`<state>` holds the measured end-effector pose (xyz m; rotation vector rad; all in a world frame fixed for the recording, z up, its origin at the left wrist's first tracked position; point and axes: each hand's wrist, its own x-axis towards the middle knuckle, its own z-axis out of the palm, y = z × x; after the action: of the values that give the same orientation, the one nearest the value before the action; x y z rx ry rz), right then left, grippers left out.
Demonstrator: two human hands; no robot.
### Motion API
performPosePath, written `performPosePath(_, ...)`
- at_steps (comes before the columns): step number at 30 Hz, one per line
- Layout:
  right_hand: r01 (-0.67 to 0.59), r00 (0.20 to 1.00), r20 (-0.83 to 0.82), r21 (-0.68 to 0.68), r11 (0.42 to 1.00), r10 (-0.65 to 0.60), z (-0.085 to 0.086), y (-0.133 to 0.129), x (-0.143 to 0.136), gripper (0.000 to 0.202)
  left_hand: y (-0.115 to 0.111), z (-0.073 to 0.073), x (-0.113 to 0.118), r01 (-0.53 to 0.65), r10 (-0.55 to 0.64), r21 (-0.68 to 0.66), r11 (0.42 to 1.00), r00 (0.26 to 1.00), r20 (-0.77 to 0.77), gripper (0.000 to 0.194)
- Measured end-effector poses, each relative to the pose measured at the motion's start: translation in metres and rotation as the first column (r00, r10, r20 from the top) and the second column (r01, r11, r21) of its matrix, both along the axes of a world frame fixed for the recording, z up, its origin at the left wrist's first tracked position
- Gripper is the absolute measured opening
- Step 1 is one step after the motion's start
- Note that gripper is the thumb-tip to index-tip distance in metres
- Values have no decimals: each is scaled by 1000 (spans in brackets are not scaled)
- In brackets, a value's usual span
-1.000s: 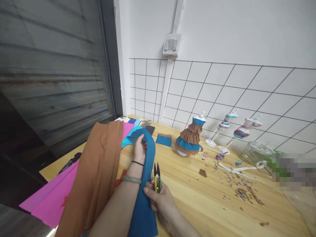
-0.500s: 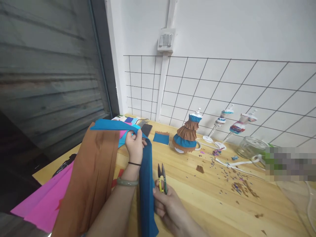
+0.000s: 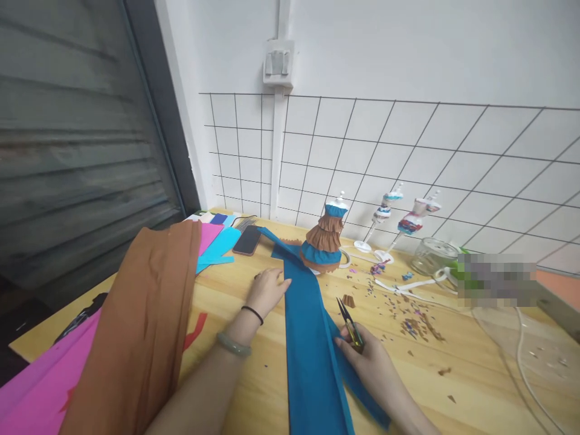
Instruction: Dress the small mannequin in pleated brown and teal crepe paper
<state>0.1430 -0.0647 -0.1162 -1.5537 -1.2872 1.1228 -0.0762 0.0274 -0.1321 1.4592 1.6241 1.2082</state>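
A long strip of blue crepe paper (image 3: 306,338) runs down the table in front of me, with a fold along its right side. My left hand (image 3: 268,289) is beside the strip's left edge, fingers apart and holding nothing; I cannot tell if the fingertips touch the paper. In my right hand (image 3: 369,353) are thread snips (image 3: 350,323), blades pointing up and away. That hand is at the strip's right edge, by a loose blue flap. Beyond the strip's far end stands a small dress form (image 3: 322,235) in tiered blue and brown ruffles.
Brown crepe paper (image 3: 136,314) and pink sheets (image 3: 49,386) lie at left, near a red scrap (image 3: 196,331). A phone (image 3: 247,240) rests farther back. Two small dress forms (image 3: 414,220), a glass jar (image 3: 432,257) and paper scraps (image 3: 417,323) are at right.
My left hand has let go of the blue crepe paper and lowered. The raised strip now lies flat across the table. The view has shifted right, and the snips stay in my right hand.
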Motion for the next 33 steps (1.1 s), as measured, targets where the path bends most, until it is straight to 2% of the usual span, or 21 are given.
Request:
performPosePath(6, -33, 998, 61, 11, 999, 32, -5, -5, 8, 24, -7, -7, 13, -40, 35, -19, 999, 973, -227, 21)
performPosePath(9, -46, 997, 57, 13, 999, 46, -9, -3, 10, 24, -6, -9, 18, -43, 34, -32, 999, 967, -251, 16)
performPosePath(12, -58, 997, 49, 19, 998, 57, -13, -1, 12, 24, -4, -8, 19, -56, 47, -35, 998, 975, -217, 20)
performPosePath(16, -49, 998, 37, 25, 998, 48, -18, 0, 13, 24, -4, -1, 14, -63, 58, -65, 996, 995, -86, 21)
performPosePath(21, -28, 1000, 14, 34, 999, 28, -20, -1, 13, 24, -5, 8, 10, -80, 106, -150, 985, 979, 176, 26)
performPosePath(24, -21, 1000, -4, 34, 999, 21, -18, -2, 12, 23, -9, 13, 13, -41, 129, -244, 969, 925, 358, 33)
performPosePath(27, -11, 1000, -27, 26, 1000, 12, -17, -3, 12, 24, -12, 20, 15, 61, 121, -320, 945, 846, 519, 38)
performPosePath(33, 24, 997, -80, 3, 1000, -24, -14, -4, 10, 25, -14, 28, 12, 248, 109, -372, 895, 686, 719, 15)
